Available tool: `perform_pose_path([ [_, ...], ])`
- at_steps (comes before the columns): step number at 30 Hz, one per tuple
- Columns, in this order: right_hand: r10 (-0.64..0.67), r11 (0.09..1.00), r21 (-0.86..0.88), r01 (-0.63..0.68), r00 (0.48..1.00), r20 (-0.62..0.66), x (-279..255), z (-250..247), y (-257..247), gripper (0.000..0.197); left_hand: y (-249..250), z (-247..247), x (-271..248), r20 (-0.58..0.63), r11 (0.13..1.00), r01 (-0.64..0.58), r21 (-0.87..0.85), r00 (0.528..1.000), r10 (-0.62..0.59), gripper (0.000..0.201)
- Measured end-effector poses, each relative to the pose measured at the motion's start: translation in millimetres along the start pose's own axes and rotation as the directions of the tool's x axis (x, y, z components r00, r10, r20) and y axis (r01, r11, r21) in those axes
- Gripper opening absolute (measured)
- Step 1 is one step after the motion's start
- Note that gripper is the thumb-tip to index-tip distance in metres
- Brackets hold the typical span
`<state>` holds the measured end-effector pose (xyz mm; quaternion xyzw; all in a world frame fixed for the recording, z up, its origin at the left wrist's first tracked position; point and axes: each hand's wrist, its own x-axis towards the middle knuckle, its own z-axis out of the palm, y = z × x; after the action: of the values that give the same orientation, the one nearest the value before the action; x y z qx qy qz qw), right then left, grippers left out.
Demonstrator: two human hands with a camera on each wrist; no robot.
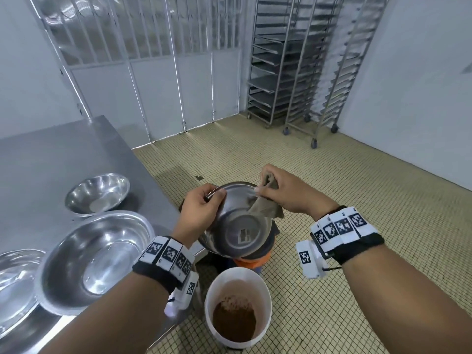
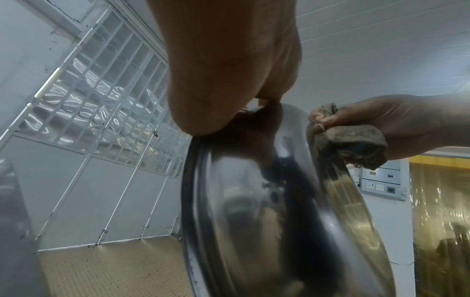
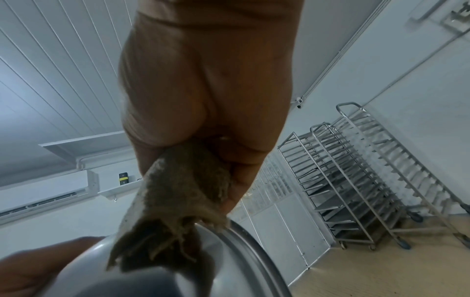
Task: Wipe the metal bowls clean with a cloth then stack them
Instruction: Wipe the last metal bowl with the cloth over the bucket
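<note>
My left hand point(image 1: 204, 203) grips the rim of a metal bowl point(image 1: 237, 231), held in the air with its underside tilted toward me. My right hand point(image 1: 281, 190) grips a crumpled brown cloth point(image 1: 267, 209) and presses it against the bowl's upper right rim. In the left wrist view the bowl point(image 2: 267, 211) fills the lower middle, with the cloth point(image 2: 356, 144) at its top edge. The right wrist view shows the cloth point(image 3: 175, 197) hanging from my fingers over the bowl point(image 3: 241, 261). Three more metal bowls sit on the steel table: one far point(image 1: 98, 190), one near point(image 1: 94, 259), one at the left edge point(image 1: 15, 284).
The steel table point(image 1: 63, 149) runs along the left. A white bucket point(image 1: 237, 305) holding brown powder stands on the tiled floor below the held bowl, beside an orange and dark object point(image 1: 255, 261). Wheeled tray racks point(image 1: 306, 72) stand at the far right wall.
</note>
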<state>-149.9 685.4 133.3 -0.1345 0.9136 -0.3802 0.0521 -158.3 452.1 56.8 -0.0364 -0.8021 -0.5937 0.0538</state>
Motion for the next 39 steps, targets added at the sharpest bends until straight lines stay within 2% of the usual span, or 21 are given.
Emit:
perform_pose_path([
  [4, 0.114, 0.987, 0.114, -0.111, 0.993, -0.017, 2.9, -2.4, -7.7, 0.01, 5.3, 2.4, 5.8, 0.022, 1.0, 0.015, -0.01, 1.0, -0.015, 0.016],
  [7, 0.097, 0.97, 0.226, -0.093, 0.995, -0.008, 4.4, -4.7, -8.6, 0.007, 7.4, 3.8, 7.6, 0.024, 1.0, 0.0, -0.001, 1.0, 0.0, 0.015],
  [11, 0.008, 0.974, 0.226, -0.009, 1.0, 0.002, 10.1, -6.0, -5.3, 0.015, 12.3, 3.7, 8.2, 0.022, 0.999, -0.033, 0.029, 0.999, 0.032, 0.016],
  [13, -0.021, 0.98, 0.197, 0.022, 1.0, -0.008, 12.6, -7.0, -2.0, 0.015, 13.8, 3.2, 8.2, 0.022, 0.998, -0.037, 0.043, 0.999, 0.036, 0.017],
  [16, -0.035, 0.999, 0.04, 0.036, 0.999, -0.029, 13.3, -7.7, 4.7, 0.006, 16.0, 0.9, 8.3, 0.013, 0.997, -0.031, 0.072, 0.999, 0.03, 0.015],
  [19, -0.028, 0.997, -0.066, 0.027, 0.999, -0.026, 11.5, -6.8, 9.6, 0.007, 16.6, -0.9, 8.4, 0.009, 0.996, -0.031, 0.082, 0.999, 0.031, 0.014],
  [22, -0.025, 0.998, -0.055, 0.023, 0.999, -0.037, 10.2, -8.2, 9.4, 0.004, 14.2, -2.7, 8.1, -0.001, 0.995, -0.036, 0.095, 0.999, 0.037, 0.015],
  [27, -0.072, 0.981, 0.166, 0.098, 0.985, -0.156, 5.5, -8.9, 0.2, 0.005, 12.2, -1.5, 3.6, -0.017, 0.998, -0.025, 0.061, 1.0, 0.026, 0.021],
  [30, -0.06, 0.995, 0.065, 0.071, 0.987, -0.147, 3.5, -0.6, 1.4, 0.017, 12.3, -0.3, 2.6, -0.013, 1.0, -0.016, 0.011, 1.0, 0.016, 0.018],
  [34, -0.073, 0.995, -0.08, 0.067, 0.994, -0.079, 2.1, 4.2, 11.5, 0.019, 10.9, -0.4, 2.0, -0.004, 0.999, -0.029, 0.033, 1.0, 0.029, 0.017],
  [36, -0.081, 0.996, -0.034, 0.078, 0.994, -0.075, 2.0, 2.6, 12.1, 0.019, 10.7, -0.7, 1.3, 0.003, 0.998, -0.036, 0.047, 0.999, 0.036, 0.017],
  [39, -0.053, 0.986, 0.148, 0.072, 0.99, -0.128, -0.1, -2.0, 5.5, 0.02, 12.3, -0.6, -0.9, 0.032, 0.997, -0.043, 0.064, 0.999, 0.041, 0.016],
])
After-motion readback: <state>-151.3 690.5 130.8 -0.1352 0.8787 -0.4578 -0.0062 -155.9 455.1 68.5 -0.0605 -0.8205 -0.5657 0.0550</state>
